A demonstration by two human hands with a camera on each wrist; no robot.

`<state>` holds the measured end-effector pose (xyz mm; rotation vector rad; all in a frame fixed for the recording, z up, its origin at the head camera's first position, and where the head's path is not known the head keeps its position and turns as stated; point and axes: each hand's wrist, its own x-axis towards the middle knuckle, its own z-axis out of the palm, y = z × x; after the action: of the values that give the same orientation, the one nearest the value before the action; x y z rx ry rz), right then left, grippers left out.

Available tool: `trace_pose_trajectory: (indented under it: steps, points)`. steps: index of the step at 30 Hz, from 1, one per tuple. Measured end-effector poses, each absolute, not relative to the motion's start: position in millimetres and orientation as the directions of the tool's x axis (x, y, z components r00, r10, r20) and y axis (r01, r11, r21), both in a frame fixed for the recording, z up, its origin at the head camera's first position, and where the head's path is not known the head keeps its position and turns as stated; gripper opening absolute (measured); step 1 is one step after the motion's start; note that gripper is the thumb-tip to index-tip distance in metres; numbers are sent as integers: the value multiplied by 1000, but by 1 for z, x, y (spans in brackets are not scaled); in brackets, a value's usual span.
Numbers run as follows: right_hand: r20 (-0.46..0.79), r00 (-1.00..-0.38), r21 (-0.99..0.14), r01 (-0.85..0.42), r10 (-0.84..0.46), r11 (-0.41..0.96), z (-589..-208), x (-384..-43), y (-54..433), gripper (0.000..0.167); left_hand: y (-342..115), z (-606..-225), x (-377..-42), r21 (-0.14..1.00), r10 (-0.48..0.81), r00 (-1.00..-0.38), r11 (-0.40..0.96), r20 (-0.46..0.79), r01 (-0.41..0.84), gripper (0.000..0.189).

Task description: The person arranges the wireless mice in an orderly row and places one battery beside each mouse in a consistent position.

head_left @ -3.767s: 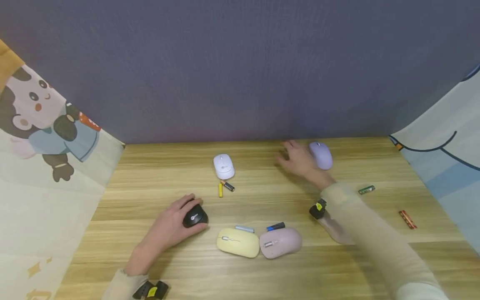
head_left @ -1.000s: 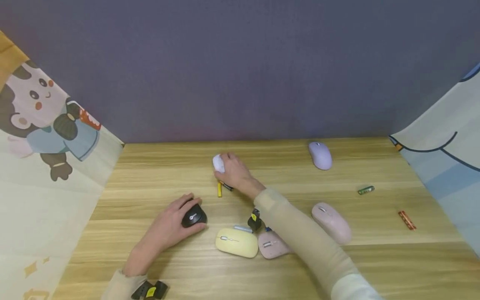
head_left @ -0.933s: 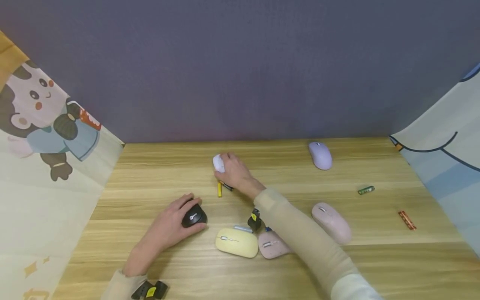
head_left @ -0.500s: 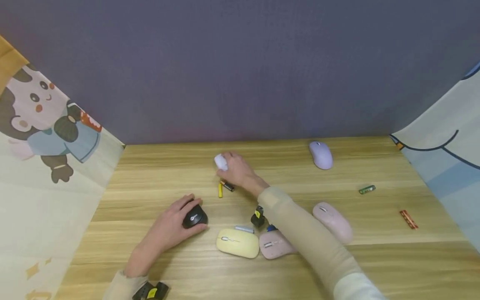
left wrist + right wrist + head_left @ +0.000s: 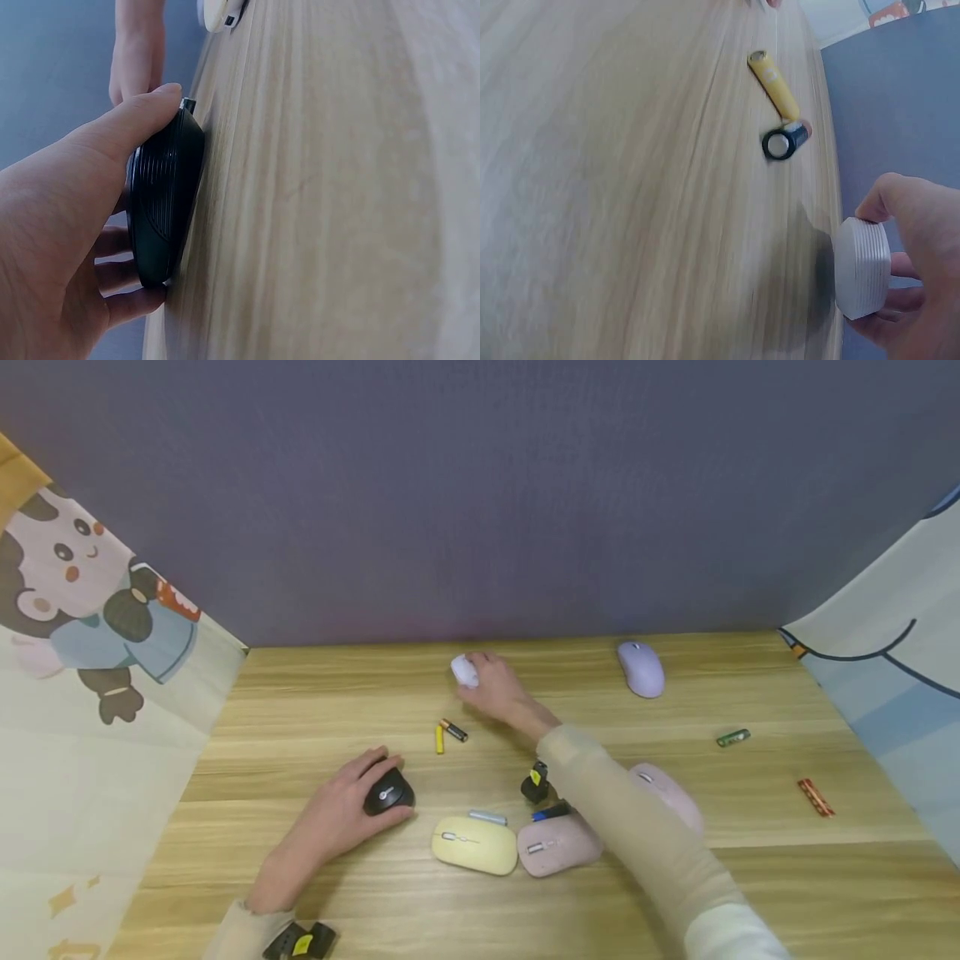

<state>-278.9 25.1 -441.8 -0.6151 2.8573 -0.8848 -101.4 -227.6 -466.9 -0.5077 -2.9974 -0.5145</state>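
Observation:
My left hand (image 5: 348, 802) grips a black computer mouse (image 5: 390, 792) on the left part of the table, thumb on one side and fingers on the other. In the left wrist view the ribbed side of this mouse (image 5: 169, 195) faces the camera. Toward the back of the table my right hand (image 5: 495, 687) holds a white mouse (image 5: 464, 671), much of it covered by the fingers. The right wrist view has the white mouse (image 5: 861, 268) pinched between thumb and fingers, its shadow on the wood. Nearer me lie a yellow battery (image 5: 440, 740) and a black battery (image 5: 454, 730).
A yellow mouse (image 5: 474, 845) and a mauve mouse (image 5: 558, 845) sit side by side in front, a silver battery (image 5: 487, 817) and a blue-black battery (image 5: 551, 812) behind them. Rightward are a pink mouse (image 5: 671, 797), a purple mouse (image 5: 641, 669), a green battery (image 5: 733, 737) and a red battery pair (image 5: 815, 797).
My right hand went from beside the purple mouse to the white mouse, then shifted it rightward and back, away from the two batteries. The pink mouse came to lie at right. My left hand stayed put.

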Motion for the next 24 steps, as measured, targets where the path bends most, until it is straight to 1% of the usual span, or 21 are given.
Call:
trace_pose_trajectory:
  steps: [10, 17, 24]
  points:
    - [25, -939, -574, -295, -344, 764, -444, -284, 50, 69, -226, -466, -101, 315, 306, -946, 892, 105, 324, 76]
    - [36, -950, -545, -279, -310, 791, -449, -287, 69, 69, -228, -467, -101, 322, 299, -949, 892, 101, 316, 75]
    - [48, -959, -557, -258, -279, 789, -452, -289, 83, 69, -228, -468, -101, 319, 302, -948, 892, 103, 319, 75]
